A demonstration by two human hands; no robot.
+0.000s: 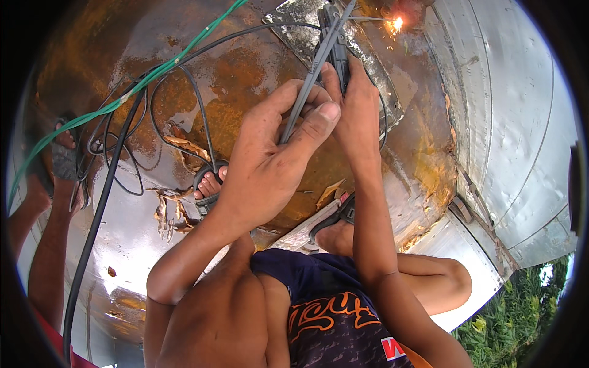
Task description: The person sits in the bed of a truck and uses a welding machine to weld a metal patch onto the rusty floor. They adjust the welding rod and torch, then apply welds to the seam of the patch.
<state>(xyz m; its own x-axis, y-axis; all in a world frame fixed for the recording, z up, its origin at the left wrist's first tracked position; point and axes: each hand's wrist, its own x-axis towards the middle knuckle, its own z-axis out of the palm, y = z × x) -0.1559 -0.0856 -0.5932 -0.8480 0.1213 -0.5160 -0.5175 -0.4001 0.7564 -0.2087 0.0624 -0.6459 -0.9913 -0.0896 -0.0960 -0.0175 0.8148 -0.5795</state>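
Overhead, near the top edge of the rusty metal surface (257,92), sparked at the rod tip (396,24), with the electrode holder (334,43) gripped just below it. Right hand (359,116) wrapped shut round the holder; left hand (276,159) beside it, thumb and fingers pinched closed on a bundle of thin grey rods (307,92). Risky, by the look of it: sparks could fall on bare hands, sandalled feet (211,184) and the black cables (104,190) trailing across that wet surface.
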